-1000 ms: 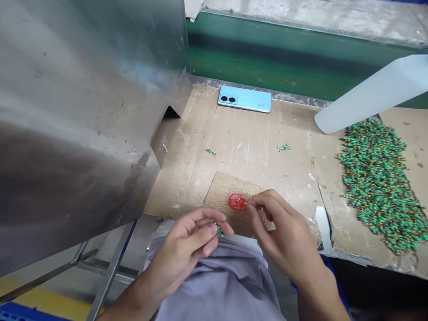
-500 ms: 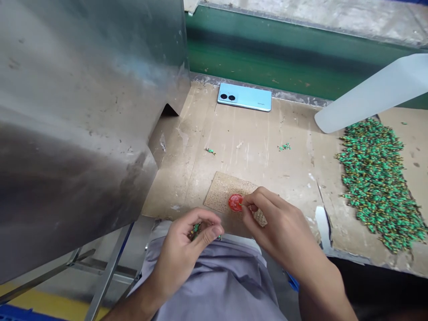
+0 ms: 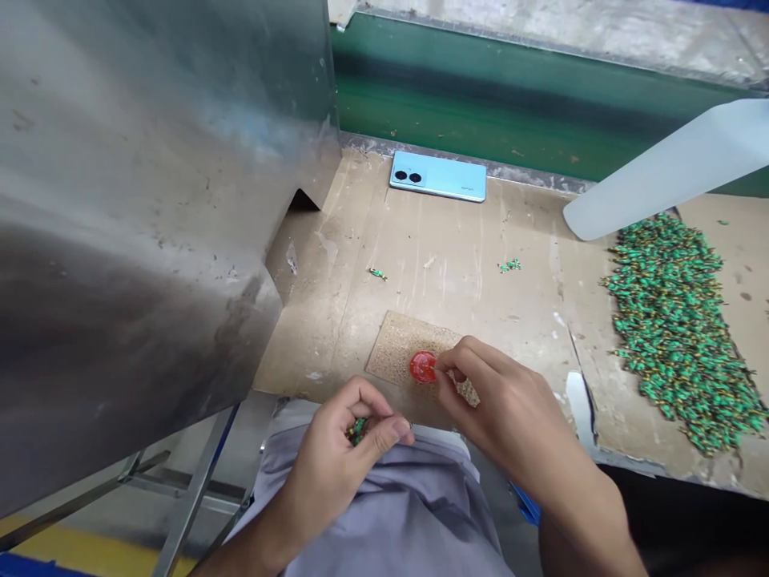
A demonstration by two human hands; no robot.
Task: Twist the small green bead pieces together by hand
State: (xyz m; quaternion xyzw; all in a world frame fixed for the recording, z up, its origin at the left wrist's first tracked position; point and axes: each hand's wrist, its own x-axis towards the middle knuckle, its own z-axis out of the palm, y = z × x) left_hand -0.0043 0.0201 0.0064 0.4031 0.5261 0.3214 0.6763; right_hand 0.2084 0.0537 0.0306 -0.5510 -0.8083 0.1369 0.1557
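Observation:
A round red disc (image 3: 422,367) lies on a small cork pad (image 3: 397,346) at the near edge of the bench. My right hand (image 3: 498,409) touches the disc's right side, its pinched fingertips closed on something too small to make out, likely a thin lead. My left hand (image 3: 352,449) is curled above my lap, a little nearer to me. It grips a few small green leaded components (image 3: 357,431), partly hidden by the fingers.
A large heap of green components (image 3: 676,328) lies on cardboard at right, under a white plastic sheet (image 3: 673,168). A pale blue phone (image 3: 437,176) lies at the back. Two stray components (image 3: 378,274) rest on the board. A steel hood (image 3: 138,192) looms at left.
My left hand has curled tighter, with the green components now showing between its fingers. My right hand stays at the disc, and its thin lead is no longer visible.

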